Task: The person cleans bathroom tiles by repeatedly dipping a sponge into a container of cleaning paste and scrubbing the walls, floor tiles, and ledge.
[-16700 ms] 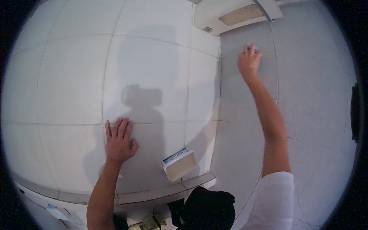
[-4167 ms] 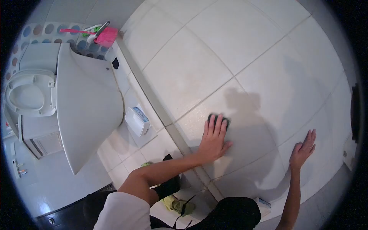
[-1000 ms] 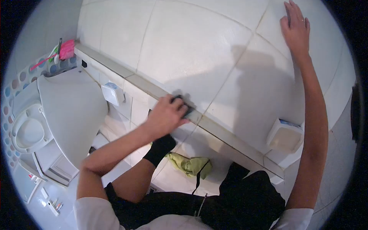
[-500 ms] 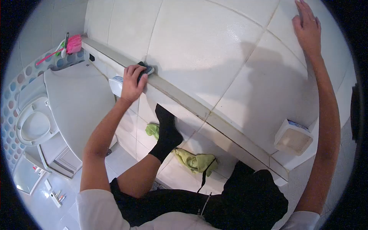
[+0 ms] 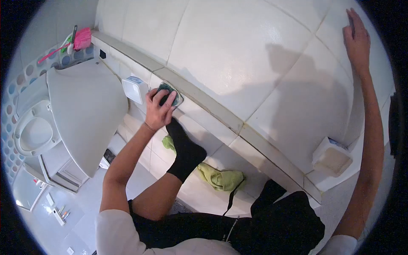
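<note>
My left hand [image 5: 158, 111] is closed around a dark green scouring sponge [image 5: 166, 87]. It presses the sponge against the white tiled face just below the edge of the long ledge [image 5: 204, 100]. Close by on the left is a white plastic tub [image 5: 132, 90]. At the upper right, my right hand [image 5: 358, 44] lies against the large white wall tiles [image 5: 233, 46] with its fingers stretched out; nothing is in it.
A second white tub [image 5: 333, 158] sits at the ledge's right end. Below my black-socked foot [image 5: 189, 155] lies a yellow-green cloth [image 5: 221, 177] with a black strap. To the left are a toilet [image 5: 36, 129], a grey-white panel [image 5: 85, 110] and a pink-headed brush [image 5: 83, 39].
My left hand and the sponge have moved down and right, from the ledge top to the face below it. My right hand appears slightly lower and farther right; the whole view has shifted a little.
</note>
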